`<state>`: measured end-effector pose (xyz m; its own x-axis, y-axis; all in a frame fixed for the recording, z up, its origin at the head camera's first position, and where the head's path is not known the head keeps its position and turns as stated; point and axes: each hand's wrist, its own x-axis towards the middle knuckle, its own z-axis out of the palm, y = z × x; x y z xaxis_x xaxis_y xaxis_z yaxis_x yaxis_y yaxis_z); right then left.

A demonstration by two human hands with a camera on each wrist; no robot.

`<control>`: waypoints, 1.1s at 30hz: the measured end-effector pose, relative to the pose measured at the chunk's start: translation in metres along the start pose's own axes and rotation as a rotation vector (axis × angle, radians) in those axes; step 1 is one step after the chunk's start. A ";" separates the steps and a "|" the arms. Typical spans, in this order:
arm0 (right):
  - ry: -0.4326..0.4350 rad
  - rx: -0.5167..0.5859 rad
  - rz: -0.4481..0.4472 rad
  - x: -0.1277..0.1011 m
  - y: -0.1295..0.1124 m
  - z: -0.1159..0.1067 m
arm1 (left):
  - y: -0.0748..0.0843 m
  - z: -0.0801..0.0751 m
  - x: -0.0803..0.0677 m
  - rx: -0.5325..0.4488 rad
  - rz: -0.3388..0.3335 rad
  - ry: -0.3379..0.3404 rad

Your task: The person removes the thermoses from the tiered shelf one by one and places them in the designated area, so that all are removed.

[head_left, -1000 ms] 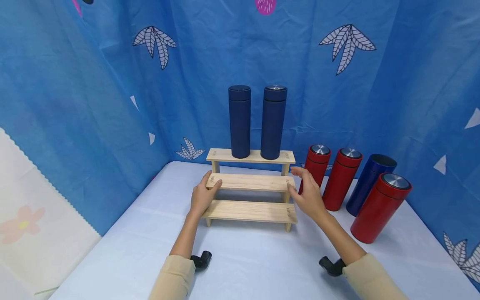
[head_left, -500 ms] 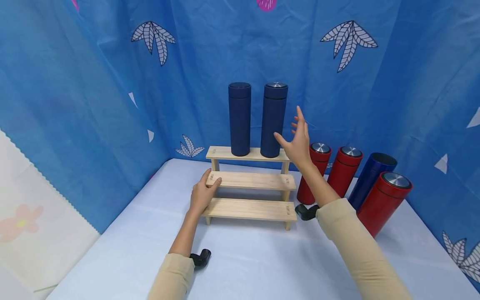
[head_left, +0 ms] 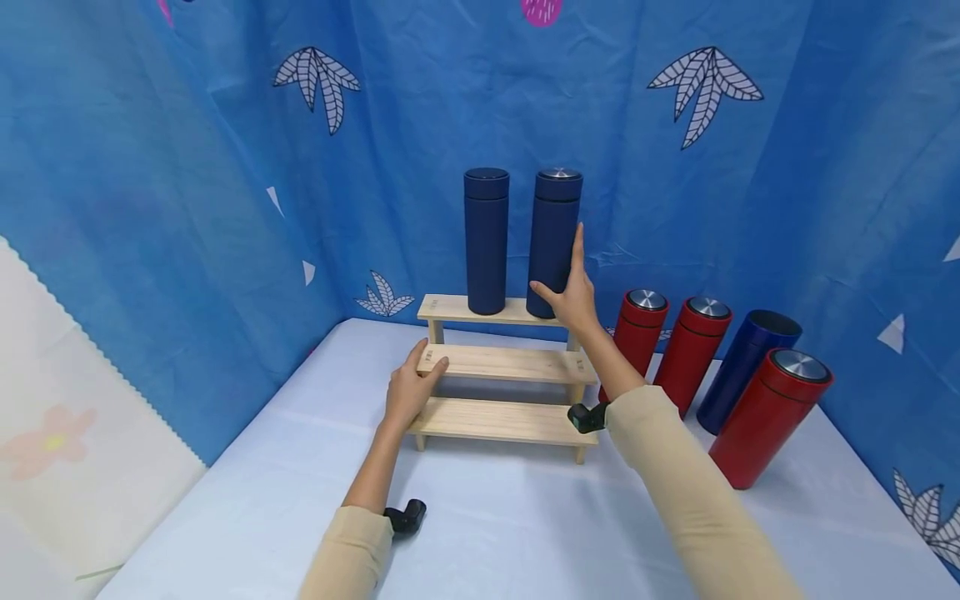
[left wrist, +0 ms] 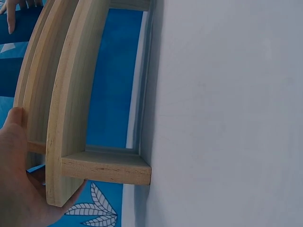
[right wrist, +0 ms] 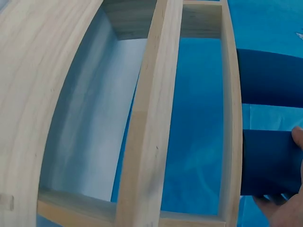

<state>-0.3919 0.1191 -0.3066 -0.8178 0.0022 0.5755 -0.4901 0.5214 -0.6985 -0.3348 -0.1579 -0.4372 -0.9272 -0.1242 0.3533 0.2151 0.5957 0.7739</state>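
The right hand lay against the right-hand blue flask, thumb across its lower front and fingers straight up its right side, a light clasp. That flask stood upright at the right end of the wooden rack's top step. The left hand gripped the rack's middle step at its left end.

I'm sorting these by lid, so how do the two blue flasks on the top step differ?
The left flask has a blue top and stands untouched; the right flask has a shiny metal top, and the right hand is wrapped round its lower part. The left flask stands toward the step's middle, the right flask nearer its right end. Both are dark blue, tall, upright and look about the same height, on the rack that the left hand grips.
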 end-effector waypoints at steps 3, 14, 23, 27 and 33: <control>0.038 -0.001 -0.003 -0.006 0.000 0.001 | 0.000 0.000 0.000 0.001 0.007 0.003; 0.154 0.039 -0.137 -0.057 -0.010 -0.016 | 0.002 -0.001 -0.002 0.010 0.009 0.004; 0.211 0.005 -0.248 -0.113 -0.008 -0.050 | 0.002 -0.001 -0.004 0.009 0.007 0.009; 0.235 -0.027 -0.264 -0.131 0.000 -0.074 | 0.002 -0.001 -0.004 0.007 0.003 0.007; 0.247 -0.098 -0.176 -0.159 0.019 -0.115 | 0.003 0.000 -0.005 0.002 0.000 0.004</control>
<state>-0.2363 0.2265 -0.3629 -0.6192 0.1055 0.7781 -0.5763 0.6120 -0.5416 -0.3291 -0.1554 -0.4363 -0.9261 -0.1274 0.3551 0.2143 0.5970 0.7731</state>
